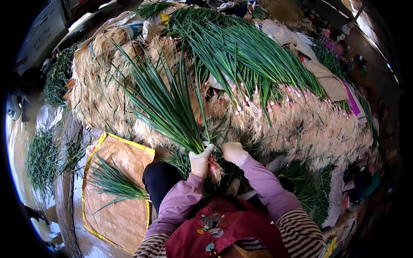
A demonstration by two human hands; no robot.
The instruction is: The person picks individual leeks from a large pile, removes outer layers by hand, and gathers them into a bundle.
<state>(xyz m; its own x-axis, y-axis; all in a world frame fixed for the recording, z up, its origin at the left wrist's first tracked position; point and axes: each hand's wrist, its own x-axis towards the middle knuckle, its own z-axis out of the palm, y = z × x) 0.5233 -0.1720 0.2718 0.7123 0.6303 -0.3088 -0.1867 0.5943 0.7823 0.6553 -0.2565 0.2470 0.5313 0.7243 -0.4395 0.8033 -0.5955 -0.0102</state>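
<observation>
My left hand (200,162), in a whitish glove, is closed round a bunch of spring onions (174,114) just above the bulbs. Their long green leaves fan up and to the left over the heap, while the pinkish bulbs and pale roots (215,170) hang below the grip. A little to the right, my right hand (234,153) is gloved too and curled like a fist, apart from the bunch. Its fingertips are turned down out of sight, so what it holds, if anything, is hidden.
A large heap of spring onions (258,56) spreads ahead, with a thick mat of pale roots (301,122) facing me. On the left, a brown yellow-edged sheet (116,223) bears a smaller bunch (118,181). Loose green leaves (307,189) lie at my right.
</observation>
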